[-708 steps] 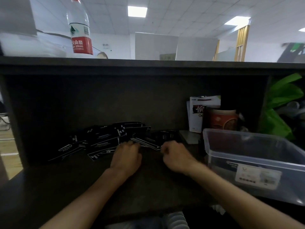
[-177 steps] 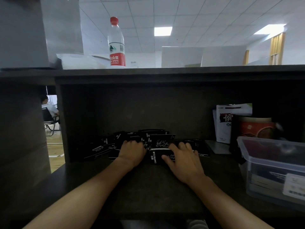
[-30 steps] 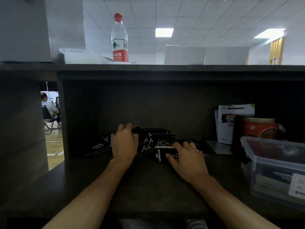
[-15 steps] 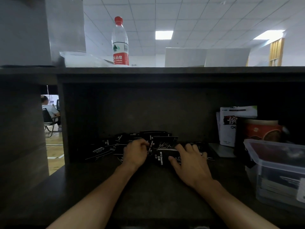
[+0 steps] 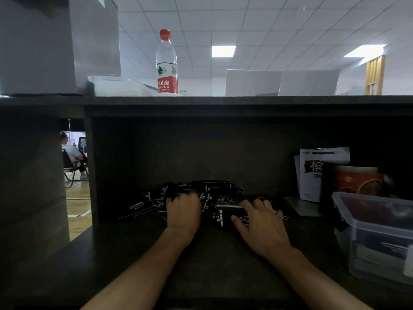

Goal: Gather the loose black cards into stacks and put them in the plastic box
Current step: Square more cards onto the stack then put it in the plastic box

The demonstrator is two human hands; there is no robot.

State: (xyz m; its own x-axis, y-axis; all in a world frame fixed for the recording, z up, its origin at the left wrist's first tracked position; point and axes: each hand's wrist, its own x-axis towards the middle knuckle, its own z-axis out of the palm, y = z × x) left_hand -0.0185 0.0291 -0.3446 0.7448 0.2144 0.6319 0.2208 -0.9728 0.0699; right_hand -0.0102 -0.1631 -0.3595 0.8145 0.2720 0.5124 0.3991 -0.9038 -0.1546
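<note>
At frame centre the left hand (image 5: 183,210) curls into the loose black cards (image 5: 156,201) while the right hand (image 5: 260,222) lies flat on a gathered stack (image 5: 225,217), none yet visibly moved into the plastic box (image 5: 377,233) at right.

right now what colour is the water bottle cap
Red, on the water bottle cap; the head view shows it clearly.

Office: tiled ceiling (image 5: 268,23), dark reception desk (image 5: 201,253).
</note>
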